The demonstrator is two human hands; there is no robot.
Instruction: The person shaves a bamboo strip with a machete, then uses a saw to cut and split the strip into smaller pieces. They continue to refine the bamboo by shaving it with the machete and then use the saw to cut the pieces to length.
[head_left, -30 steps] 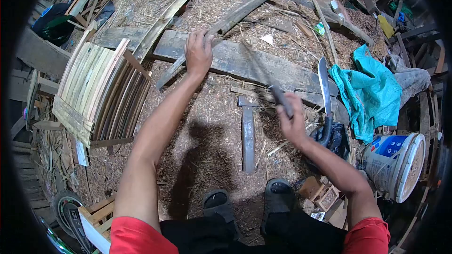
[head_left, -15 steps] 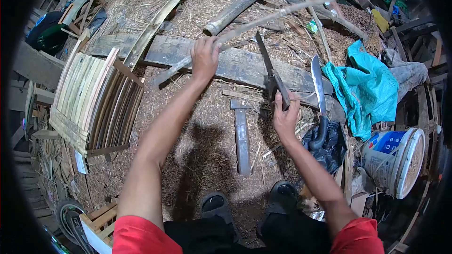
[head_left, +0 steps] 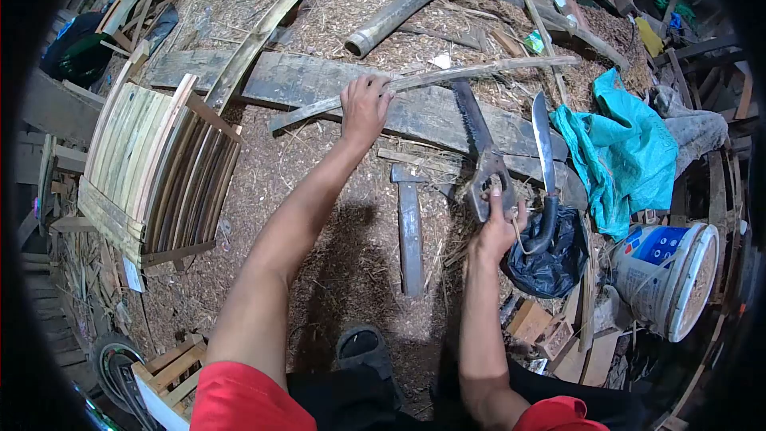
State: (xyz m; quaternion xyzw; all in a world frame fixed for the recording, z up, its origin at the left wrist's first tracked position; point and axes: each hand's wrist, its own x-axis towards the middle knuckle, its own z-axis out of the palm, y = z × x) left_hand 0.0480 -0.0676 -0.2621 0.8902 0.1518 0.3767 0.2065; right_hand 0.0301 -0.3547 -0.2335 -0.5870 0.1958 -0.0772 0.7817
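The left hand (head_left: 365,114) is near the middle of the frame, a bit above it. Its fingers are bent close over a long wood strip (head_left: 487,69), with the thumb near its right side. The right hand (head_left: 495,235) is lower and to the right. Its fingers are closed on the grip of a saw (head_left: 474,120).

The step in hand looks like keeping the strip in place and getting the saw set. The tip of the saw is close to the strip, but I cannot tell if they touch. Moving the saw calls for a tight left hand and a straight blade, I think.

The strip is thin, gray and light brown, and a little bent. It goes from left of the middle up to the upper right, across a wide gray board (head_left: 295,73). The saw is dark and looks old, with big teeth on its left side.

A hammer (head_left: 410,231) lies in the middle, on the floor (head_left: 351,239). A big knife (head_left: 543,140) lies just right of the saw.
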